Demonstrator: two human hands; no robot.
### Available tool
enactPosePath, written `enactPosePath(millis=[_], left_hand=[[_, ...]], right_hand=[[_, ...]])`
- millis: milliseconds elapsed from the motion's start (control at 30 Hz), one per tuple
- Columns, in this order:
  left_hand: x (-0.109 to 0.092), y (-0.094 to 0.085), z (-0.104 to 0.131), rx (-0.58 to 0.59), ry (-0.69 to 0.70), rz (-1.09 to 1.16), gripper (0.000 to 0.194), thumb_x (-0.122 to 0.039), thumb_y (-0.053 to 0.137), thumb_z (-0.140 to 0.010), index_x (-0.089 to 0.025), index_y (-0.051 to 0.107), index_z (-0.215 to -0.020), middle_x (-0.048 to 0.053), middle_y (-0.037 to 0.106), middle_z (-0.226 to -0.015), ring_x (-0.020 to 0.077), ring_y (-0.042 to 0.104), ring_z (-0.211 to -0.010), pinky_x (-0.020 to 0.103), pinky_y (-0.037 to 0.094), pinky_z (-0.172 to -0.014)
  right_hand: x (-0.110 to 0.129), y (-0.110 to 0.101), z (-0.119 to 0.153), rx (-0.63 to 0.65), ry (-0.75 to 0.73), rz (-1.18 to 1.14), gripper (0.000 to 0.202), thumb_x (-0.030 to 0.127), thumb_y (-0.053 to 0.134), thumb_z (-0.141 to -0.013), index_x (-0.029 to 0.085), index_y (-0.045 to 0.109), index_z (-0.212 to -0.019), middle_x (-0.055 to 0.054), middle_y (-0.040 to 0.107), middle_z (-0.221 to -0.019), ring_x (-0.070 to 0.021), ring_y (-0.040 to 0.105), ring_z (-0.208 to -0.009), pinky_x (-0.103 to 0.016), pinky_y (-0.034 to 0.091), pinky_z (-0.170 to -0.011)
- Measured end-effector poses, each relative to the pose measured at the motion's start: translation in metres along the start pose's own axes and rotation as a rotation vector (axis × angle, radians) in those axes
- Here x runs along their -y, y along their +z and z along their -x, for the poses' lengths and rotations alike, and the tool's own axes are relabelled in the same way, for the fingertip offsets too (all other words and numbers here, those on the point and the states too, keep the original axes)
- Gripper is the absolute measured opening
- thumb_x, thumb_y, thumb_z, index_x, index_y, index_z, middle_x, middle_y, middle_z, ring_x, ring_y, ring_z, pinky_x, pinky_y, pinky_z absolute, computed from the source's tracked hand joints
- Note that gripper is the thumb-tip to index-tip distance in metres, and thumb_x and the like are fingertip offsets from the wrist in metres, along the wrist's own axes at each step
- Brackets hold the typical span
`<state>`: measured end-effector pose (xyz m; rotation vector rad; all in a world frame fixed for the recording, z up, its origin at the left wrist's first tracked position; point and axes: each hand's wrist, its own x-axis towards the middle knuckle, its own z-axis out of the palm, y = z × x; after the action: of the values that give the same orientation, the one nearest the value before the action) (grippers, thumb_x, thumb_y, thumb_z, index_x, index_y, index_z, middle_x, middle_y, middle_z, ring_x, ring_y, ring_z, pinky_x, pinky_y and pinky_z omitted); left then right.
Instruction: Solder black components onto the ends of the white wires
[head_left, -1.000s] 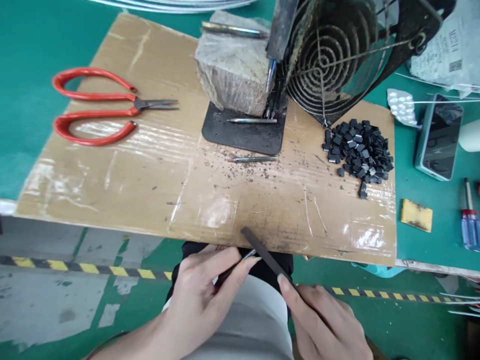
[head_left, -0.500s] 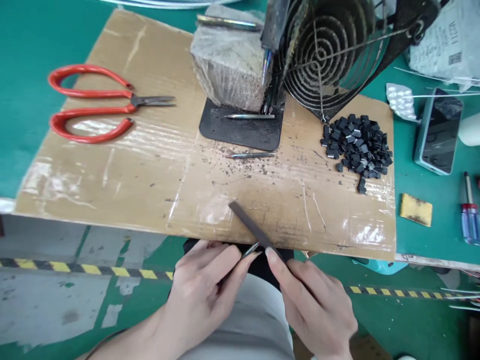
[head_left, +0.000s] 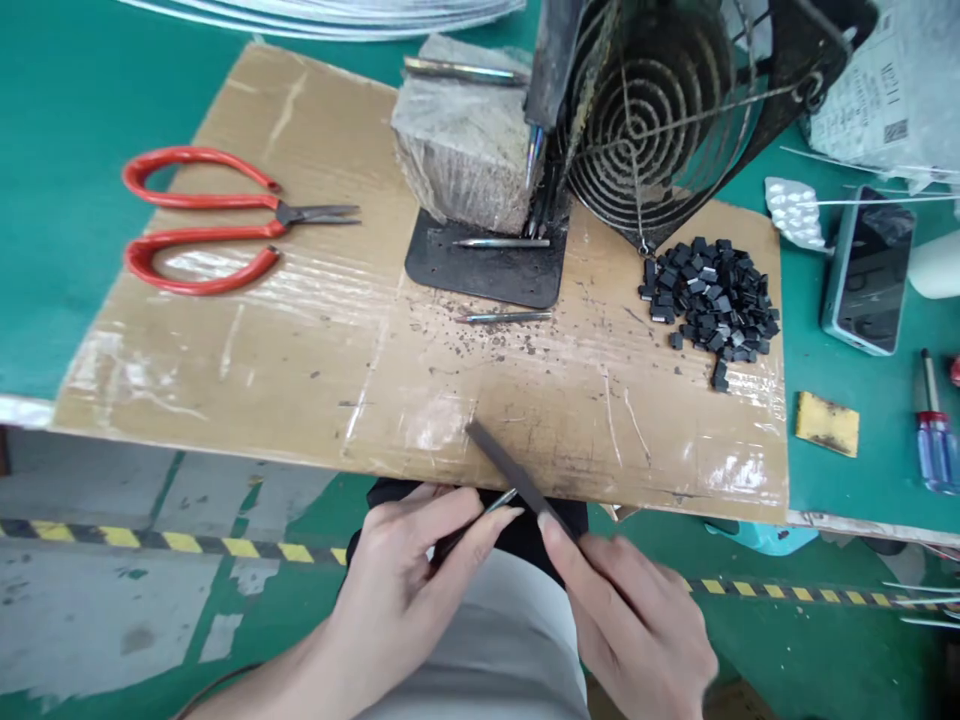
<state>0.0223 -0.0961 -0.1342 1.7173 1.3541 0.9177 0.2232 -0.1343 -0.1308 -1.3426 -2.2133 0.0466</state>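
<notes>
Between the thumb and fingers of my left hand (head_left: 420,560) is a soldering iron tip (head_left: 501,501), a slim metal rod pointing up and right. My right hand (head_left: 634,605) is closed around a flat dark file (head_left: 510,468), thumb along its near end. The file slants up and left over the table's front edge, and its side meets the pointed end of the tip. Most of the tip's shank is hidden in my left fingers. Two similar tips lie beyond my hands, one tip (head_left: 506,317) on the cardboard (head_left: 300,380) and another tip (head_left: 502,243) on a black plate (head_left: 480,275).
Red-handled scissors (head_left: 210,220) lie at left. A wrapped block (head_left: 465,140) stands on the plate beside a round fan guard (head_left: 637,130). At right are a heap of small black connectors (head_left: 716,300), a phone (head_left: 870,270), a yellow sponge (head_left: 827,424) and a screwdriver (head_left: 935,430).
The file has shifted slightly down and right along the tip's end with my right hand. My left hand stays nearly in place. The view has moved a little.
</notes>
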Motion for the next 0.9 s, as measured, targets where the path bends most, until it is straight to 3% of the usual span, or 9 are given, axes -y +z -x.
enactPosePath(millis=[200,467,667,800,900], left_hand=[[0.0,-0.001,-0.001,0.01,-0.06,0.094,0.041,-0.01,0.058,-0.094,-0.02,0.034,-0.062,-0.009,0.027,-0.058,0.0065,0.028,-0.048,0.016,0.023,-0.042],[0.0,-0.003,-0.002,0.127,-0.148,0.227,0.042,-0.012,0.052,-0.099,-0.022,0.031,-0.064,-0.008,0.022,-0.061,0.008,0.024,-0.049,0.017,0.022,-0.04],[0.004,0.002,0.007,-0.057,0.09,-0.137,0.041,-0.008,0.058,-0.098,-0.021,0.04,-0.064,-0.009,0.035,-0.056,0.0086,0.035,-0.049,0.02,0.032,-0.049],[0.009,0.005,0.01,-0.084,0.25,-0.32,0.042,-0.006,0.059,-0.1,-0.023,0.043,-0.064,-0.01,0.041,-0.053,0.0117,0.036,-0.049,0.026,0.039,-0.058],[0.011,0.006,0.009,-0.095,0.292,-0.355,0.043,-0.005,0.06,-0.1,-0.023,0.043,-0.066,-0.009,0.043,-0.054,0.0128,0.036,-0.049,0.028,0.038,-0.059]], right_hand=[[-0.001,0.002,-0.001,0.006,-0.029,0.027,0.04,0.003,0.045,-0.11,0.018,0.081,-0.116,0.001,0.077,-0.077,-0.0108,0.066,-0.064,-0.027,0.048,-0.063],[-0.001,-0.002,0.007,-0.011,0.01,0.015,0.038,0.005,0.046,-0.111,0.019,0.081,-0.108,0.001,0.077,-0.076,-0.0109,0.066,-0.066,-0.026,0.05,-0.068],[-0.001,0.001,-0.003,0.006,-0.043,0.0,0.038,0.006,0.044,-0.111,0.017,0.08,-0.117,0.001,0.078,-0.078,-0.0102,0.066,-0.063,-0.026,0.048,-0.061],[0.0,-0.006,0.003,0.032,-0.015,0.018,0.037,0.006,0.046,-0.11,0.017,0.082,-0.111,0.0,0.079,-0.078,-0.0109,0.068,-0.065,-0.027,0.051,-0.064],[-0.001,-0.002,0.0,0.033,-0.036,0.015,0.038,0.003,0.047,-0.107,0.017,0.081,-0.116,0.0,0.079,-0.079,-0.0107,0.068,-0.064,-0.028,0.05,-0.061]])
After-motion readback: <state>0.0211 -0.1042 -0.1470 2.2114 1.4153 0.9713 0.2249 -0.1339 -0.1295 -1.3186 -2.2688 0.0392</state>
